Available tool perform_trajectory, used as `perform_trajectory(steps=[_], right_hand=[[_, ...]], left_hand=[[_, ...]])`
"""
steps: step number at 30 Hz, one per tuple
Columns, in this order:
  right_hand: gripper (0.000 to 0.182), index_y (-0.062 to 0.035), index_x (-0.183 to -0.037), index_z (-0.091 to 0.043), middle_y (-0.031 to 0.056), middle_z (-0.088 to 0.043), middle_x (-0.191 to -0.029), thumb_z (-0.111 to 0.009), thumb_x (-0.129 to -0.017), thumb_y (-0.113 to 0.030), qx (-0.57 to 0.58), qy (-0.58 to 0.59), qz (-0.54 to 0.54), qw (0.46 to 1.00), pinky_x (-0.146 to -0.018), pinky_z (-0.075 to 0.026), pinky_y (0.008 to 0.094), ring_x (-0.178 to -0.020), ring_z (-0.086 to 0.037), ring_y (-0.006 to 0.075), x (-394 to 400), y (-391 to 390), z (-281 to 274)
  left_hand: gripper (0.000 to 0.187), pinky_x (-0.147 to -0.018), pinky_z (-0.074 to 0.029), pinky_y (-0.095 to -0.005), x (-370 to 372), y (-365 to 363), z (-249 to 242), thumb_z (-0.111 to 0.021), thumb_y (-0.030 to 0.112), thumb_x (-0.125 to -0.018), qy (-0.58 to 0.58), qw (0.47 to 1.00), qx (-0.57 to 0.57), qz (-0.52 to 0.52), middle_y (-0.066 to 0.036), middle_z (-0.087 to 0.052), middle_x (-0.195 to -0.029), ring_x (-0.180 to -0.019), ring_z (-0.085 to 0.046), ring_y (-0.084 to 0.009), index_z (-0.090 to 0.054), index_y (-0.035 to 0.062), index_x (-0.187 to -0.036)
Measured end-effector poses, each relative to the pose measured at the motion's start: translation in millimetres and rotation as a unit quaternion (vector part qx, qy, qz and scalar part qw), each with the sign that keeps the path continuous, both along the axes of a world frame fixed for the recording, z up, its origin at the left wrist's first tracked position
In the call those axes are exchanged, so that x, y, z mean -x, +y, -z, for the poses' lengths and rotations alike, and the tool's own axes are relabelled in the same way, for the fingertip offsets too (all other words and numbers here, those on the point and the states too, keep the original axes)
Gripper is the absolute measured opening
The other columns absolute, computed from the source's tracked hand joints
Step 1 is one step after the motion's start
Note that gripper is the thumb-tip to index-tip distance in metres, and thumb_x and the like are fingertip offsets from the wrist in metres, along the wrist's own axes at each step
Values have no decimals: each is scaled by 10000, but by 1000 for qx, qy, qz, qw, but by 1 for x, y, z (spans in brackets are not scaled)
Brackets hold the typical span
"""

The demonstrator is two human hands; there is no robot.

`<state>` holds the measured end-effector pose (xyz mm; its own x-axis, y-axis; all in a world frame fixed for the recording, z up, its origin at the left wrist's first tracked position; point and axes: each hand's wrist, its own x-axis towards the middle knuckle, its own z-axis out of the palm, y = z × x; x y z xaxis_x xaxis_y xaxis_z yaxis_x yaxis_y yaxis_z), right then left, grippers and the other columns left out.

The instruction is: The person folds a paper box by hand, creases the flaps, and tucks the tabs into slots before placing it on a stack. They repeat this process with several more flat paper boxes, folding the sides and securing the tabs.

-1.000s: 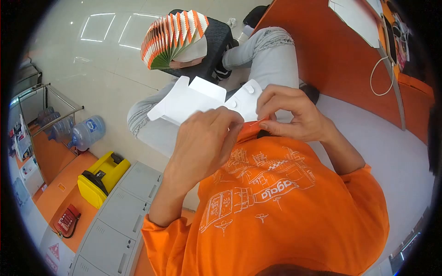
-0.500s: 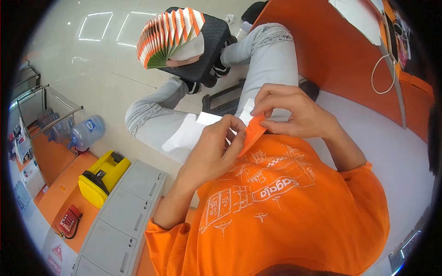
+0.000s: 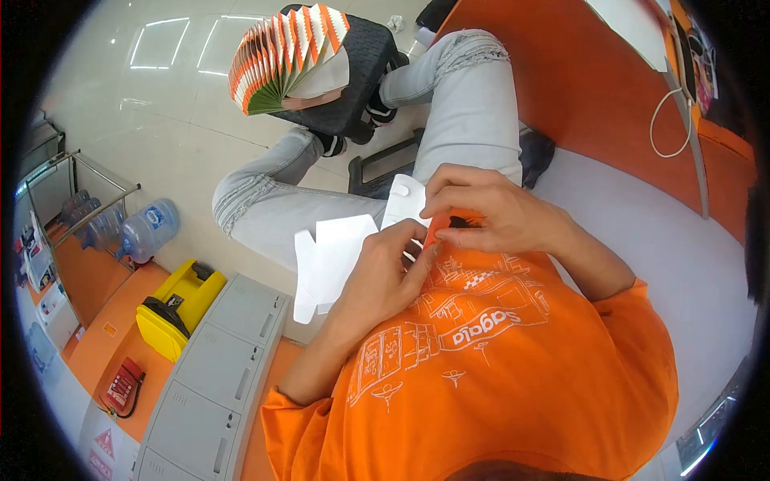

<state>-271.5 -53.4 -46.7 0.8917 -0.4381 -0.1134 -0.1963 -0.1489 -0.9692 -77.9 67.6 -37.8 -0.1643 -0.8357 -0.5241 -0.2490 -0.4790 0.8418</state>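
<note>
My left hand (image 3: 387, 268) is closed, its thumb and fingers pinching an edge of a thin card piece, orange on one side (image 3: 433, 232) and white on the other. White flaps (image 3: 343, 255) spread beyond this hand over the left thigh. My right hand (image 3: 489, 210) pinches the same piece at its orange part, close to the left fingertips. A dark mark shows on the orange beneath the right fingers. Another white panel with a rounded cut (image 3: 405, 200) stands up between the hands and the legs.
A black stool (image 3: 365, 72) holds a fanned stack of folded orange and white cards (image 3: 285, 60). Grey lockers (image 3: 208, 377), a yellow container (image 3: 180, 309), water bottles (image 3: 151, 228) and a red bag-like item (image 3: 124, 386) are at left. An orange panel (image 3: 577, 96) stands at right.
The card piece has turned, so its white flaps show more widely and lower at left. The right hand has shifted slightly down and left, and a dark mark now shows on the orange.
</note>
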Motion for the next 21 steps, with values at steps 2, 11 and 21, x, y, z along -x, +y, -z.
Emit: perform_trajectory(steps=[2,11,21], right_hand=[[185,1,-1045,-699,109,-623,-1043,-712,-863,25,12,12,32,999,-840,-533,309,-967,-645,240,2,1,6],[104,-4,-1002,-700,91,-622,-1012,-717,-901,-18,-44,22,39,998,-857,-520,317,-944,-629,215,11,-10,14],[41,-3,-971,-639,84,-602,-1003,-661,-941,-20,-133,119,43,983,-871,-515,320,-945,-621,215,14,-7,8]], left_hand=[[198,-591,-539,-290,-1,0,-3,-682,137,-955,-6,1000,1,-1,-143,-696,-849,-658,-668,-195,-655,-49,-1015],[117,-620,-561,-292,-6,8,-1,-687,31,-914,-7,998,59,16,-121,-672,-881,-718,-685,-221,-646,-36,-1000],[127,-649,-578,-307,-1,9,1,-703,13,-901,-25,990,115,73,-132,-703,-958,-748,-709,-253,-676,-36,-1015]])
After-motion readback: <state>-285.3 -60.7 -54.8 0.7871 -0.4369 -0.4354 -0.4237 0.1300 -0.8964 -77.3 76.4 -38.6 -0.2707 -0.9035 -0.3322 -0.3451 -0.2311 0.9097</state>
